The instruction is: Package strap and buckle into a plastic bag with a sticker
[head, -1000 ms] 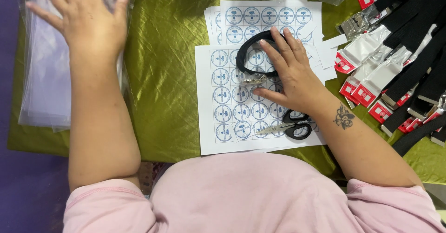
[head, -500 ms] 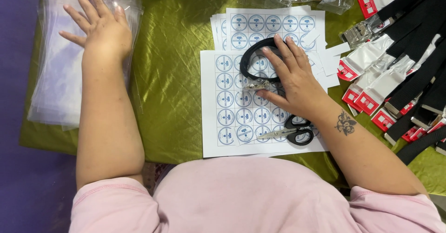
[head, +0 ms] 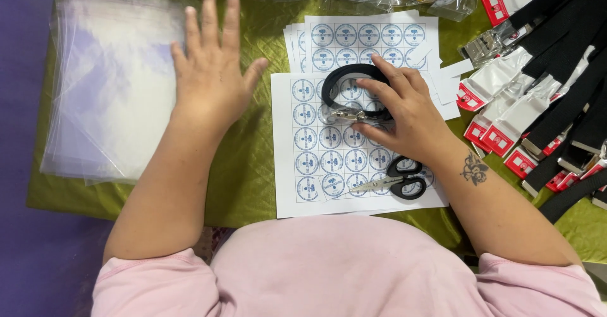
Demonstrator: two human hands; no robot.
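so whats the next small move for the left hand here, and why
Probably slide the left hand a little further left onto the stack of clear plastic bags and pinch up the top one. It hangs flat and empty beside the stack's edge, over the green cloth, while the right hand already rests on a coiled black strap lying on the sticker sheet.

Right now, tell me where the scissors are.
In the head view the black-handled scissors lie at centre right on the lower part of the front sticker sheet, just below the right hand and close to the person's body.
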